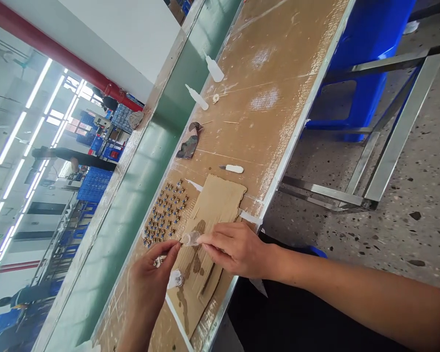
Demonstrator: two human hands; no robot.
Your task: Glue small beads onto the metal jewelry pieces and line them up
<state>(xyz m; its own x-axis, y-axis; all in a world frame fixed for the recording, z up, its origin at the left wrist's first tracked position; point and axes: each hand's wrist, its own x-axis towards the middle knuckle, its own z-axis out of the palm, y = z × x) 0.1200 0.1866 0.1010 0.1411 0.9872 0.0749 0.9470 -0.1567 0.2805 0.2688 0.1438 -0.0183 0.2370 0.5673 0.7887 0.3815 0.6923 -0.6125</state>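
The small clear bottle (189, 238) is pinched at one end by the thumb and fingers of the right hand (238, 250), over the near end of a cardboard sheet (220, 200) on the worktop (278, 73). What is in the bottle cannot be told. Just beside it, the left hand (148, 281) has its thumb and forefinger closed on a small pale piece (158, 261) too tiny to make out. A second clear bottle (176, 279) lies on the stained cardboard by that hand. Beyond the hands stand rows of small blue-and-gold parts (166, 212), too many to count exactly. Farther off lie one white-handled tool (233, 169), one dark cloth scrap (189, 142) and two white squeeze bottles (214, 69), their contents hidden.
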